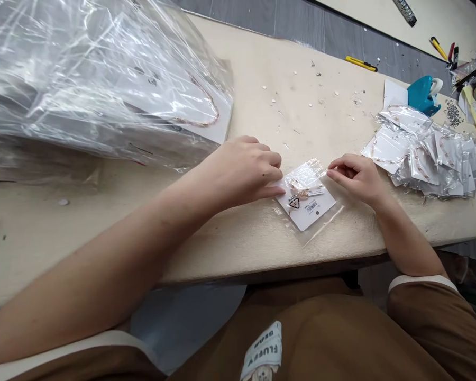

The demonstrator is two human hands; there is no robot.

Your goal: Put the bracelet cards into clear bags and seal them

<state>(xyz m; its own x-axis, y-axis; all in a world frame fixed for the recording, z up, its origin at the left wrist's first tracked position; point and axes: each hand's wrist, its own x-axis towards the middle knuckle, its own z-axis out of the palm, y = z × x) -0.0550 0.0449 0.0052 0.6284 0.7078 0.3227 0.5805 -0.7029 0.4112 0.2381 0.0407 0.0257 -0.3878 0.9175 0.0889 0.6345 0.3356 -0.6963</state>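
Observation:
A small clear plastic bag (306,235) lies flat on the table in front of me, with a recycling mark printed on it. Inside is a white card (316,214) with a barcode label and a gold-coloured chain (301,192) bunched near its upper part. My left hand (248,169) has its fingers curled, and the thumb and fingertips close on the bag's left edge. At the upper right edge of the bag, thumb and forefinger of my right hand (355,177) are pinched together, the other fingers folded in.
A large clear plastic sack (103,69) holding carded jewellery fills the upper left. To the right lies a pile of bagged cards (428,153), beside a teal tape dispenser (422,95) and small metal rings (453,112). A yellow cutter (360,64) lies at the far edge.

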